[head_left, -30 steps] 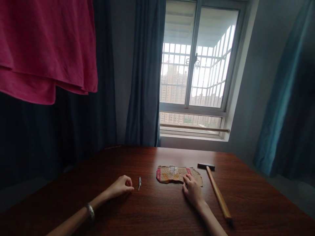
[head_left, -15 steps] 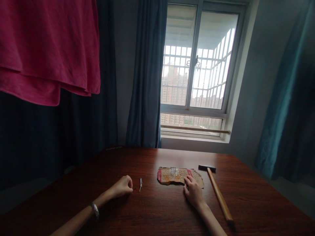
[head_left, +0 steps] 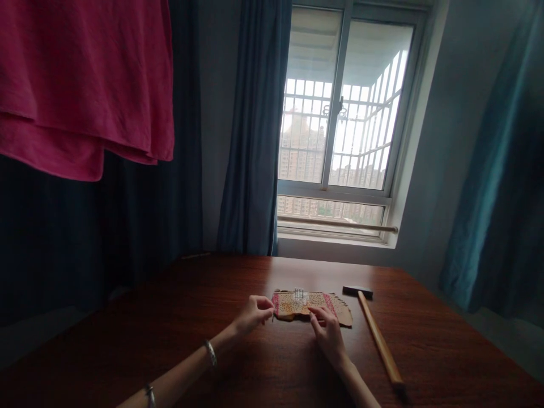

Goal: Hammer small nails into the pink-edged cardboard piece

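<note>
My left hand point(head_left: 254, 315) is closed in a pinch at the left end of a flat, ragged-edged patterned board point(head_left: 289, 303). Thin nails are in its fingertips, mostly hidden; one tip point(head_left: 272, 318) shows below them. My right hand point(head_left: 329, 334) is at the board's front edge, right of the middle, thumb and forefinger slightly apart with nothing visible between them. Several nails point(head_left: 298, 293) stand upright near the back of the board. To the right lies a hammer point(head_left: 379, 339) with a dark head and wooden handle.
The brown wooden table point(head_left: 212, 374) runs back to a wall with a barred window point(head_left: 335, 170). Blue curtains point(head_left: 255, 141) hang by the window, and a pink cloth point(head_left: 93, 85) hangs at the upper left.
My left hand has taken the loose nails from the table and moved right to the board. My right hand has shifted slightly left and its fingers have lifted.
</note>
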A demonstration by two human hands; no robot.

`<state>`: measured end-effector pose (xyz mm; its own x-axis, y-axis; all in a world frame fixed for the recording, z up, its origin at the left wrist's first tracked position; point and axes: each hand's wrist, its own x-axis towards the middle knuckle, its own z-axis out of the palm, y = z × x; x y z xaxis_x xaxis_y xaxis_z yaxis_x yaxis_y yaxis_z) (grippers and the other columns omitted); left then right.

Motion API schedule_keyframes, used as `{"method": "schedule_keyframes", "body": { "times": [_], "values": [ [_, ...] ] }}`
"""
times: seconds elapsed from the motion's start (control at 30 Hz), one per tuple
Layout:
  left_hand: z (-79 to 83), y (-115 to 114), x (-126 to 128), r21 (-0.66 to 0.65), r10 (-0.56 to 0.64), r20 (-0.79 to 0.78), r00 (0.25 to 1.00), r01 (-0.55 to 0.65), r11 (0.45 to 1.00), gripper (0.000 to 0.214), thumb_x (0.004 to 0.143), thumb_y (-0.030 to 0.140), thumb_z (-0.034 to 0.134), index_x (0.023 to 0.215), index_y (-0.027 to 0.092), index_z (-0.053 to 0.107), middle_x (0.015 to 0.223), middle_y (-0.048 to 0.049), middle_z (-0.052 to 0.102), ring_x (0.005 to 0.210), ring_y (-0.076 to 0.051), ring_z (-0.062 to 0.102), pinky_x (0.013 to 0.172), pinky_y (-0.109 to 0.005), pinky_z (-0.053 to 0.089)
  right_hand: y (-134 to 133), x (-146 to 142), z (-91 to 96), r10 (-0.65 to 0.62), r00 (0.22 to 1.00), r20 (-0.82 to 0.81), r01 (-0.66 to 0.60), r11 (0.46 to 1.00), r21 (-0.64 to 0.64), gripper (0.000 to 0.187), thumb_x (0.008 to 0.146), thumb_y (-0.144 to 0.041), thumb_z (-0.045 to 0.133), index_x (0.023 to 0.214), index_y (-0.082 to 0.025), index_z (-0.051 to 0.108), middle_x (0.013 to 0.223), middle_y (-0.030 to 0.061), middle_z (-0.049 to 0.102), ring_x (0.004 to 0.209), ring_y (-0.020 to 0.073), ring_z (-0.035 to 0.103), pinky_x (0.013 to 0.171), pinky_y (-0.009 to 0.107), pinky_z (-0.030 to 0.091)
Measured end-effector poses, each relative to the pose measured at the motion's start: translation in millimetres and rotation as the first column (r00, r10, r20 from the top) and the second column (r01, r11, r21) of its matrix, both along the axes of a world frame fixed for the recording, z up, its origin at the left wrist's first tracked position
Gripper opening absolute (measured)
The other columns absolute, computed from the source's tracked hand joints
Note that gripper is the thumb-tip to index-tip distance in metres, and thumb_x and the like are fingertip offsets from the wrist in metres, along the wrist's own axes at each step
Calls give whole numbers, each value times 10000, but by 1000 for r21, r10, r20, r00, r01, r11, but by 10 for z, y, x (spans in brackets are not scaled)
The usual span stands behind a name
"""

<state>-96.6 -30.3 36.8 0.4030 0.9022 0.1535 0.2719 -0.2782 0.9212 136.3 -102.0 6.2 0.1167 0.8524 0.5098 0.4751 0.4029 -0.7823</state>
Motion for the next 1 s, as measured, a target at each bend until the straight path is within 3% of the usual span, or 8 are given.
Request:
{"method": "schedule_keyframes", "body": {
  "times": [0.1, 0.23, 0.4, 0.67, 0.73, 0.87, 1.0],
  "values": [
    [6, -181, 341, -20, -90, 28, 996, 90, 996, 260, 636, 351, 609, 673, 95, 637, 580, -21, 593, 504, -111, 508, 461, -218, 402, -16, -111, 7, 135, 975, -177, -143, 989, -36, 302, 822, -394, 498, 926, -179, 683, 937, 102, 611, 832, 223, 606, 626, 302, 537],
    [20, -283, 617, 5, -140, 39, 989, 140, 990, 258, 653, 344, 609, 671, 90, 653, 571, -21, 587, 510, -111, 510, 451, -208, 384, -15, -129, 1, 201, 928, -314, -233, 970, -68, 330, 775, -446, 564, 856, -158, 704, 884, 98, 624, 769, 214, 606, 567, 297, 535],
    [-43, -257, 738, 13, -159, 78, 984, 158, 987, 293, 670, 376, 615, 694, 88, 659, 596, -32, 601, 541, -116, 520, 478, -212, 394, -13, -97, 3, 176, 890, -420, -242, 964, -109, 333, 724, -453, 626, 813, -140, 702, 728, 76, 657, 653, 178, 595, 554, 285, 514],
    [-151, -203, 790, 116, -165, 20, 986, 161, 980, 309, 718, 413, 586, 721, 111, 650, 653, -37, 622, 608, -129, 547, 546, -227, 408, -32, -79, 21, 112, 916, -384, -173, 977, -128, 332, 721, -455, 625, 806, -142, 694, 720, 79, 676, 677, 195, 606, 577, 278, 485],
    [-151, -132, 774, 189, -110, 7, 994, 107, 976, 297, 720, 418, 588, 769, 129, 641, 693, -33, 618, 647, -138, 555, 578, -237, 424, 8, -39, 13, 84, 926, -369, -134, 984, -113, 326, 735, -454, 607, 819, -149, 686, 746, 77, 680, 701, 198, 608, 604, 281, 482],
    [-205, 121, 669, 344, 110, 21, 994, -111, 932, 364, 675, 383, 639, 960, 161, 597, 891, -58, 602, 810, -180, 566, 726, -291, 461, 155, 131, -23, -32, 944, -328, 4, 996, -88, 325, 751, -464, 575, 808, -158, 669, 759, 62, 673, 719, 196, 604, 644, 280, 474],
    [-345, 382, 549, 401, 181, -13, 983, -161, 902, 590, 622, 422, 680, 1121, 149, 522, 1068, -108, 545, 992, -238, 528, 880, -366, 426, 335, 325, -56, -137, 946, -293, 114, 989, -96, 363, 747, -482, 559, 871, -156, 659, 823, 72, 678, 776, 211, 613, 697, 290, 471]
  ]
}}
